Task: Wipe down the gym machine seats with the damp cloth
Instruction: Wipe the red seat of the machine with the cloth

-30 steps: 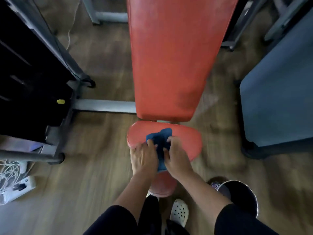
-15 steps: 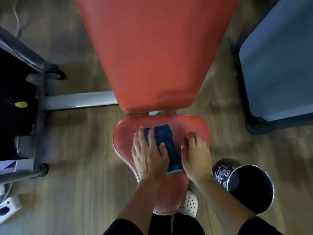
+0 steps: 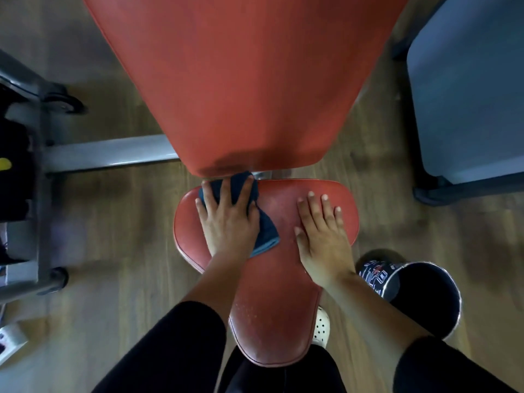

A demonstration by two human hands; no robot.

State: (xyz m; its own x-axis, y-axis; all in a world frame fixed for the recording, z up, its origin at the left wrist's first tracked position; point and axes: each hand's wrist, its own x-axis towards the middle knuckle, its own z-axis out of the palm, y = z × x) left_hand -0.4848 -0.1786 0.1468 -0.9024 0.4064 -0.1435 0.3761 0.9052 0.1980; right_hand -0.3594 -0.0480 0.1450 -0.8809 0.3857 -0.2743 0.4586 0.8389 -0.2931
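I count two hands, one cloth, two red pads and one bucket. The left hand (image 3: 226,219) lies flat, fingers spread and straight, pressing the dark blue cloth (image 3: 266,231) onto the upper left corner of the seat (image 3: 278,307). The cloth's far edge reaches the gap under the back pad (image 3: 243,80), which fills the top centre. The right hand (image 3: 323,239) rests open-palmed on the seat's right half, gripping nothing, well apart from the cloth.

The bucket (image 3: 374,275) stands on the wooden floor (image 3: 119,265) at lower right, just beside the seat's right edge (its inside is too dark to tell what it holds). One white shoe (image 3: 321,327) peeks out under the seat's right rim.

Between the hands runs a strip of bare red vinyl, and the seat's narrow front end at bottom centre is bare too. A grey frame bar (image 3: 107,154) crosses the floor at left, and a blue-grey pad (image 3: 467,95) crowds the upper right.
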